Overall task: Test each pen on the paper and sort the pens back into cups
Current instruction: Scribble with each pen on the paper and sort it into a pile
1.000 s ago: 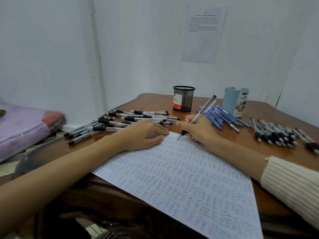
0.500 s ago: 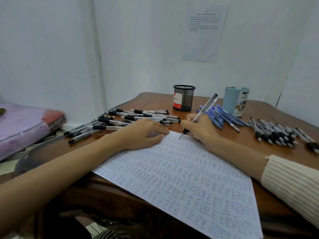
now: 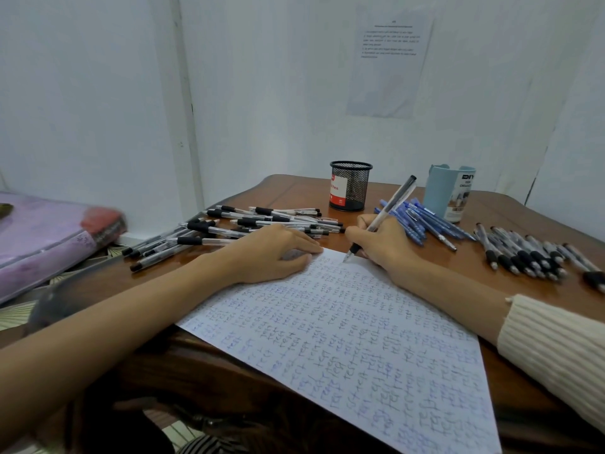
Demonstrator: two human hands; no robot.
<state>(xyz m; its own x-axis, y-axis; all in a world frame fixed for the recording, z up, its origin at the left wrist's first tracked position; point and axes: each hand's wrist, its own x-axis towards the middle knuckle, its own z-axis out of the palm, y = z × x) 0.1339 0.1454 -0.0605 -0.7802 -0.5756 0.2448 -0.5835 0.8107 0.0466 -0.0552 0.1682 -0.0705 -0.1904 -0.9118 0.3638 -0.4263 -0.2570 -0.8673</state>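
A clear pen (image 3: 383, 215) is gripped in the right hand (image 3: 383, 242), tip on the lined paper (image 3: 343, 339); the left hand (image 3: 271, 253) presses flat on its corner.

A cream ribbed-knit sleeve (image 3: 556, 352) covers the person's right arm (image 3: 442, 290), its cuff (image 3: 510, 319) stopping partway up the forearm — the left arm (image 3: 114, 322) is bare along all of its visible length.

Black mesh cup (image 3: 350, 186), pale blue cup (image 3: 448, 194), blue-scribbled white paper (image 3: 360, 339).
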